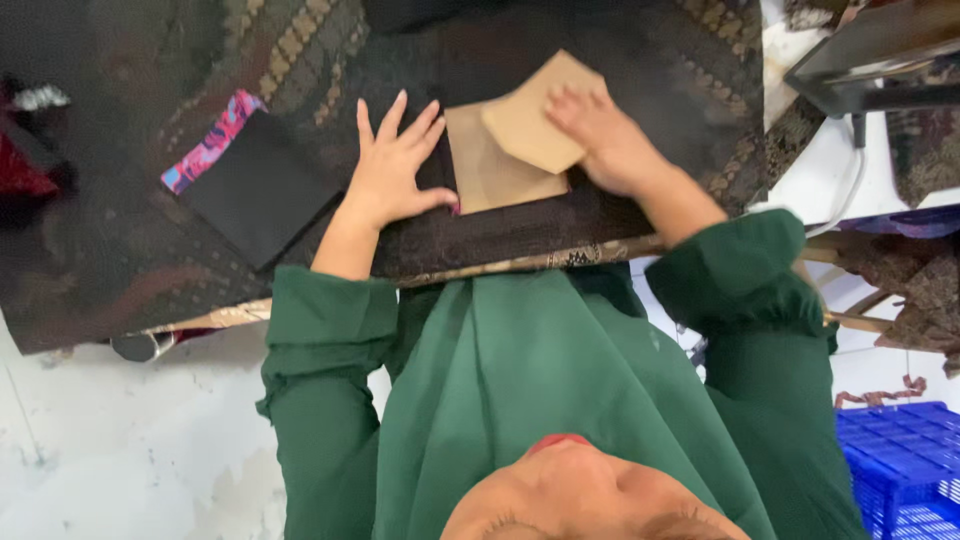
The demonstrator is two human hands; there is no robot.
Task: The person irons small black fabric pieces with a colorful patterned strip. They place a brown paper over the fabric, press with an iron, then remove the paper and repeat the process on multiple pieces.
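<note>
Fingers (pixel 395 130) splayed on cloth (pixel 520 235), paper (pixel 530 125) pressed

Textile or tailoring workroom, by the look of it. Dark patterned fabric (pixel 600 50) with gold woven bands covers the worktable under the fingers (pixel 400 130). Tan paper pattern pieces (pixel 520 140) lie beneath the fingertips. Black cloth square (pixel 255 190) with a pink-blue printed strip (pixel 212 140) just left of the fingers. More patterned cloth (pixel 925 150) piled right of them. Blue plastic crate (pixel 900 470) on a pale floor, well below-right.
</note>
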